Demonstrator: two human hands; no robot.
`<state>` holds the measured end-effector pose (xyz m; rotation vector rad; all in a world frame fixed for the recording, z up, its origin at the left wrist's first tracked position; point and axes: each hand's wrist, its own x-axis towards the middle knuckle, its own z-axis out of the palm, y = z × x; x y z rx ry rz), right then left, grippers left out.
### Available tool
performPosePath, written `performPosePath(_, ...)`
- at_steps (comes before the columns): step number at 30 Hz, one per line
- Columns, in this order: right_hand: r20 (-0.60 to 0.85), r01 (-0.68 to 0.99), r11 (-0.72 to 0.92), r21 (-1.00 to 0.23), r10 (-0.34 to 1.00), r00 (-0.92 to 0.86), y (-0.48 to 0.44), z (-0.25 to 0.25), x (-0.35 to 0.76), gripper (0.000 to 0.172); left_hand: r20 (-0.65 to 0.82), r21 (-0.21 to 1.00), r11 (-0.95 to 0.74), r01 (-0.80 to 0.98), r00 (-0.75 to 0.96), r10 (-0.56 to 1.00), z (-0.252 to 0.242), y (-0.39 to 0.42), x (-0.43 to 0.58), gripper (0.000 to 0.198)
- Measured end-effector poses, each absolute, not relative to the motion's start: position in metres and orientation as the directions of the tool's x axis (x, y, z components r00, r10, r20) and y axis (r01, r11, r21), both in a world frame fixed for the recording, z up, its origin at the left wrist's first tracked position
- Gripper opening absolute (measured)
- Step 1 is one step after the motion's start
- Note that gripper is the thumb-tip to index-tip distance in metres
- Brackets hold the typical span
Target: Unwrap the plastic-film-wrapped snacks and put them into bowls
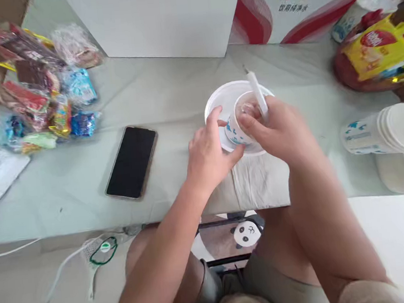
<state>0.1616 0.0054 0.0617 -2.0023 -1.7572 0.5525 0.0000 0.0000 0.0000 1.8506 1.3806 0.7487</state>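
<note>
A white paper cup (236, 128) with blue print stands in or over a round white plastic bowl (214, 100). My left hand (209, 151) steadies the cup from the left, its thumb at the near side and its fingers at the far side. My right hand (274, 128) grips a slim white pen-like tool (258, 93) with a thin tip pointing up and away. The thumb and fingers of that hand reach into the cup's mouth, touching something clear and pinkish (250, 108) that I cannot make out. A crumpled pale tissue or cloth (251, 180) lies in front of the bowl.
A phone (131, 162) lies to the left. Wrapped snacks (38, 86) are heaped at far left. White boxes (160, 19) line the back. On the right are nested paper cups (382, 129), a white tub (395, 173) and a dark bowl (344, 68) holding yellow packets.
</note>
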Motion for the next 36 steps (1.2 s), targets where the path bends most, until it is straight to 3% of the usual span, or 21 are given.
performPosePath(6,-0.045,0.895,-0.077,-0.439,0.997,0.063,0.011,0.058,0.160,0.025,0.222,0.826,-0.364,0.430,0.345,0.912,-0.003,-0.006,-0.004,0.056)
performPosePath(10,0.031,0.892,-0.163,-0.423,0.981,0.194,0.009,0.052,0.165,0.031,0.216,0.828,-0.359,0.431,0.347,0.913,-0.005,-0.009,-0.016,0.049)
performPosePath(15,0.371,0.828,-0.124,-0.546,0.851,0.372,-0.007,0.055,0.180,0.042,0.186,0.840,-0.330,0.431,0.343,0.921,-0.016,-0.005,-0.011,0.052)
performPosePath(18,0.636,0.787,0.105,-0.608,0.658,0.403,-0.014,0.064,0.181,0.042,0.221,0.857,-0.322,0.402,0.277,0.935,-0.022,-0.002,-0.003,0.066)
performPosePath(20,0.711,0.725,0.287,-0.626,0.592,0.380,-0.018,0.068,0.173,0.040,0.292,0.846,-0.345,0.407,0.189,0.938,-0.021,-0.001,-0.004,0.075)
performPosePath(24,0.539,0.496,0.378,-0.782,0.809,0.234,-0.023,0.062,0.143,0.034,0.416,0.820,-0.448,0.356,0.166,0.894,-0.011,0.000,-0.028,0.088)
performPosePath(26,0.463,0.460,0.377,-0.804,0.882,0.085,-0.023,0.051,0.130,0.029,0.352,0.863,-0.411,0.295,0.233,0.907,-0.007,0.001,-0.044,0.095)
performPosePath(29,0.453,0.425,0.459,-0.780,0.883,-0.122,-0.019,0.033,0.121,0.027,0.166,0.951,-0.239,0.198,0.326,0.931,-0.006,0.001,-0.066,0.097)
performPosePath(33,0.448,0.374,0.505,-0.778,0.863,-0.232,-0.014,0.018,0.120,0.028,0.085,0.978,-0.137,0.159,0.300,0.950,-0.008,0.006,-0.083,0.073)
performPosePath(36,0.458,0.440,0.479,-0.760,0.874,-0.162,-0.015,0.019,0.125,0.021,0.151,0.923,-0.197,0.330,0.159,0.976,-0.011,0.011,-0.086,0.051)
